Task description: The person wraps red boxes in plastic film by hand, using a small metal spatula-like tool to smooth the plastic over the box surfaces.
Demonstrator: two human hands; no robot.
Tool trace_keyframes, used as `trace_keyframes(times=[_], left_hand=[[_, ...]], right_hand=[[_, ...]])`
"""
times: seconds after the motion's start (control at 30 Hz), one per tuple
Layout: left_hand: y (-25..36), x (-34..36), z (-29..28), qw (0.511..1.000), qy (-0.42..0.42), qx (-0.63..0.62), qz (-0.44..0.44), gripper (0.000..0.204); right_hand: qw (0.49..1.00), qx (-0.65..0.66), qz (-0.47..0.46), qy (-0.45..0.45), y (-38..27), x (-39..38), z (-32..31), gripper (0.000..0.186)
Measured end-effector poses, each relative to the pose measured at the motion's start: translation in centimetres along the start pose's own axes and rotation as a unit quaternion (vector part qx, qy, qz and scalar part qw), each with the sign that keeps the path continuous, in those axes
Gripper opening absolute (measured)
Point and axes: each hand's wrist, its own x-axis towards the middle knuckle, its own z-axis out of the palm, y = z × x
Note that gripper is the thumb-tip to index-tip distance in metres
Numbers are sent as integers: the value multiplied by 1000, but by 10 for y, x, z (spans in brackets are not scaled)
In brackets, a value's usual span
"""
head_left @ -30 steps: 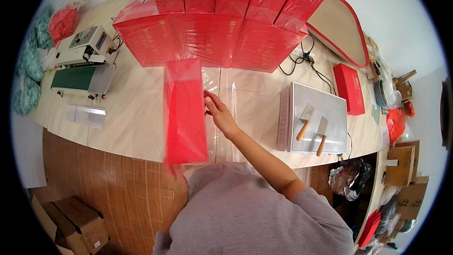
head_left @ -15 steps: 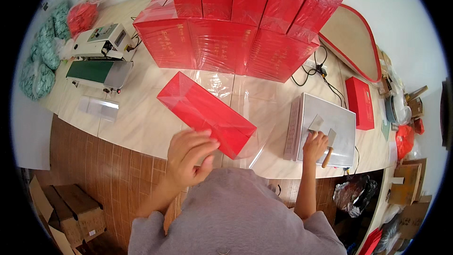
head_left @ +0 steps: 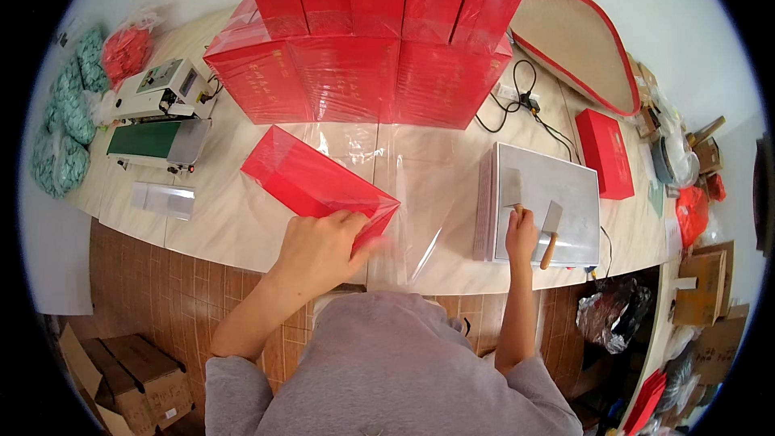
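My left hand (head_left: 321, 252) closes over the near end of a long red box (head_left: 311, 176) wrapped in clear film, its fingers on top and its thumb at the end edge. The box lies slantwise on the table, film creased at its near corner. My right hand (head_left: 521, 238) grips the wooden handle of a scraper (head_left: 508, 187), whose flat metal blade rests against the top of a grey metal plate unit (head_left: 529, 165). Beside it on the same plate lies a second scraper (head_left: 552, 216), its wooden handle pointing toward me.
Stacked red boxes (head_left: 347, 81) in film stand at the back. A sealing machine (head_left: 157, 109) is at left, near a clear plastic piece (head_left: 164, 199). Black cables (head_left: 529, 101), another red box (head_left: 605, 153) and a red-rimmed tray (head_left: 573, 40) are at right. Loose clear film (head_left: 420, 218) covers the table's middle.
My left hand has come down onto the box's near end and closed there. The scraper in my right hand has shifted slightly left on the plate. The whole view has shifted a little.
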Motion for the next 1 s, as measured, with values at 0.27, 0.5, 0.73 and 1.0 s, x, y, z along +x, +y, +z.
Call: trace_keyframes(times=[0.27,0.5,0.73,1.0], left_hand=[[-10,-9,8,995,19,35,-95,18],[-19,-6,23,995,65,-1,-75,18],[-27,-12,35,982,139,-20,-124,24],[-38,-12,43,977,200,32,-72,20]], right_hand=[[938,198,-139,-247,-141,-84,-165,24],[905,174,-325,-211,-166,-88,-170,22],[900,126,-363,-205,-198,-81,-172,18],[899,115,-369,-204,-224,-72,-155,16]])
